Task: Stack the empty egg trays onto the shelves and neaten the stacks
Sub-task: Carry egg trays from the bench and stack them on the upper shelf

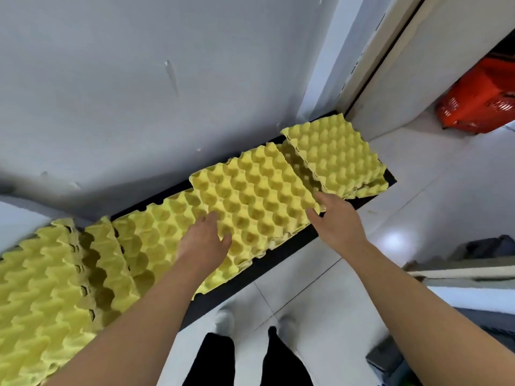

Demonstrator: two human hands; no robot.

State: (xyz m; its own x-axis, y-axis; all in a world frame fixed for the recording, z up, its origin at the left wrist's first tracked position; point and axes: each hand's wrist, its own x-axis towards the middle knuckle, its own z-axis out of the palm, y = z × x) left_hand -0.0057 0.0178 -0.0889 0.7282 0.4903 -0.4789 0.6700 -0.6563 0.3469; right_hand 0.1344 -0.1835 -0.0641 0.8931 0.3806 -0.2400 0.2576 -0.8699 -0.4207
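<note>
Yellow egg trays lie in a row along a black shelf [281, 263] against a grey wall. The middle tray [250, 199], cups up, sits atop a stack. My left hand [204, 240] holds its near left edge, thumb on top. My right hand [331, 218] holds its near right corner, fingers curled over the rim. A further stack [337, 154] lies bumps up at the shelf's right end. Another tray [156, 235] lies to the left, partly under the middle one. A bumps-up stack [36, 296] fills the near left.
A red plastic basket [479, 107] stands on the white tiled floor at the far right, by a door frame. Dark objects and a flat board [468, 271] sit at the right edge. My legs and white shoes show below the shelf.
</note>
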